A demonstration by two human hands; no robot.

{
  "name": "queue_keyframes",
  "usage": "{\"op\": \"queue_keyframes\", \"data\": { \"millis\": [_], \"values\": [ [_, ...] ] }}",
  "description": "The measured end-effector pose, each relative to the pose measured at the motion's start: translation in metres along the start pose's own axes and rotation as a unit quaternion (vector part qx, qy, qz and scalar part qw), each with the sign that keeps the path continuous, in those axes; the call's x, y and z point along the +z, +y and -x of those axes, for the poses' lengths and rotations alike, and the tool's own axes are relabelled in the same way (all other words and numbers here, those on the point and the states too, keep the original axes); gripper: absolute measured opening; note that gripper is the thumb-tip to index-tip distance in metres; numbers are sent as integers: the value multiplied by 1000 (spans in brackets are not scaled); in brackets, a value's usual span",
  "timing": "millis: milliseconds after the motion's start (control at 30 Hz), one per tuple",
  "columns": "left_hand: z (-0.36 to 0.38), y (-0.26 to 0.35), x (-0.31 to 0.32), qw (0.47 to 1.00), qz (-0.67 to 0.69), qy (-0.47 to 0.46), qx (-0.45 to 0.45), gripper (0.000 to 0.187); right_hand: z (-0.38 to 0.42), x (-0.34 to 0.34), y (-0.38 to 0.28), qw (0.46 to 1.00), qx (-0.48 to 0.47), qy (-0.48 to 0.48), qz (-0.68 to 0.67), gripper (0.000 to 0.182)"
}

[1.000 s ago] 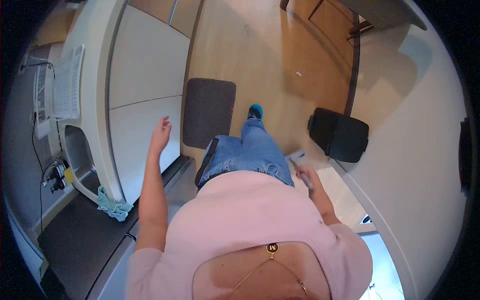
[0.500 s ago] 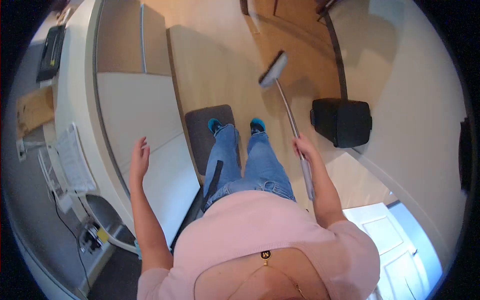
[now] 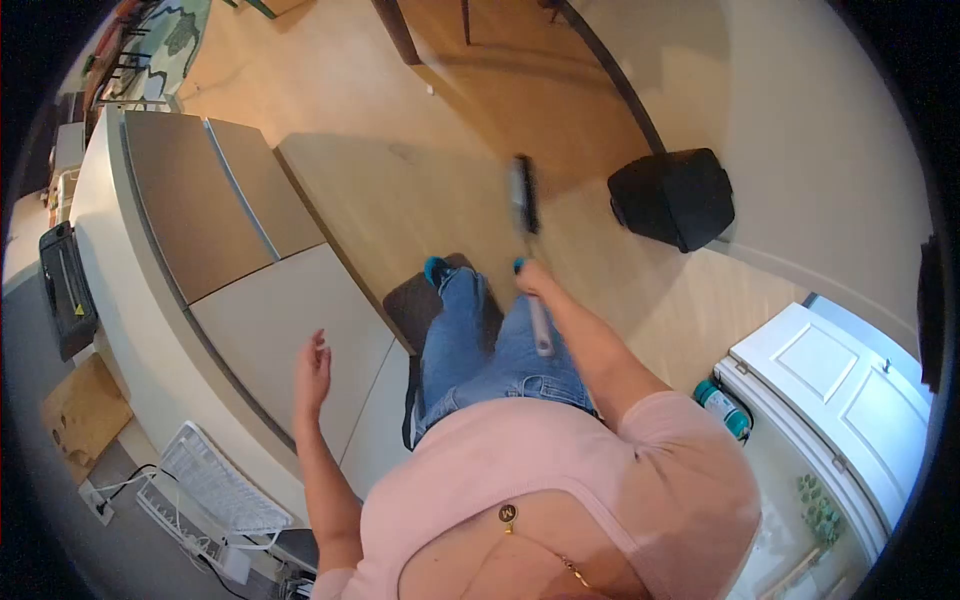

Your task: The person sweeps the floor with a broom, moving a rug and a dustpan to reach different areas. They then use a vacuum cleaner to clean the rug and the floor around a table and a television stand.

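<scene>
My right hand (image 3: 535, 279) is wrapped round the shaft of a short broom (image 3: 541, 328), out in front of my legs. Its grey handle end points back toward me. At the far end, the dark-bristled head is smeared by motion over the wooden floor (image 3: 430, 185). Beside the cabinet, my left hand (image 3: 313, 372) hangs in the air with loosely bent fingers and nothing in it. A dark mat (image 3: 405, 310) lies under my feet.
Along my left runs a counter with white cabinet fronts (image 3: 300, 310). A black bin (image 3: 675, 200) stands by the wall at the right. Table legs (image 3: 397, 32) rise from the floor ahead. A white panelled door (image 3: 820, 365) and a teal cylinder (image 3: 722, 408) are at the lower right.
My right hand has swung the broom left and closer to my body, and its head has turned. The view has rotated, with the cabinets and bin shifted. My left hand stays empty.
</scene>
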State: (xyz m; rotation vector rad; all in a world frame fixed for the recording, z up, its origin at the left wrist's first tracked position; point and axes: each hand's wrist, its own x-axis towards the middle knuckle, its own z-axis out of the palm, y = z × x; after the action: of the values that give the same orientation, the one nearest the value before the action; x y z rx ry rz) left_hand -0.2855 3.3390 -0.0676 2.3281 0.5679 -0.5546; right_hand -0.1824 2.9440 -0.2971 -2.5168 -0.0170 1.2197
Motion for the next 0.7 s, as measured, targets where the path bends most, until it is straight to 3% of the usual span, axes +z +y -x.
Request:
{"op": "queue_keyframes", "data": {
  "millis": [33, 67, 100, 200, 267, 333, 433, 467, 500, 567, 633, 700],
  "values": [
    [-12, -1, -7, 1000, -17, -5, -1, 32, 16, -29, -43, 989, -143, 3, 36, 20],
    [-25, 4, -16, 999, -34, -10, 0, 32, 5, -25, -63, 994, -19, -62, -93, 19],
    [-39, 6, -24, 999, -50, -10, 6, 32, -5, -29, -75, 963, 104, -118, -219, 18],
    [-70, 12, -35, 994, -87, -14, 60, 32, 6, -54, -70, 953, 20, -104, -285, 22],
    [-87, 23, -38, 992, -101, -26, 65, 31, 28, -74, -41, 929, 60, -87, -355, 31],
    [-98, 24, -33, 991, -114, -33, 56, 31, 44, -88, 3, 955, 27, 15, -294, 37],
    [-117, 32, -15, 987, -123, -78, 63, 31, 77, -164, 37, 978, 109, 25, -176, 34],
    [-120, 50, -12, 982, -153, -88, 70, 30, 76, -183, 57, 960, 193, 21, -199, 34],
    [-127, 62, -8, 981, -155, -95, 72, 31, 53, -176, 102, 980, 135, 105, -97, 34],
    [-142, 83, 1, 980, -156, -102, 73, 33, 15, -189, 156, 974, 127, 185, -10, 33],
    [-150, 98, 8, 992, -86, -86, 44, 33, -11, -235, 171, 956, 232, 176, -46, 31],
    [-159, 118, 14, 994, -86, -69, 23, 33, -59, -260, 189, 953, 235, 189, -37, 28]
  ]
}}
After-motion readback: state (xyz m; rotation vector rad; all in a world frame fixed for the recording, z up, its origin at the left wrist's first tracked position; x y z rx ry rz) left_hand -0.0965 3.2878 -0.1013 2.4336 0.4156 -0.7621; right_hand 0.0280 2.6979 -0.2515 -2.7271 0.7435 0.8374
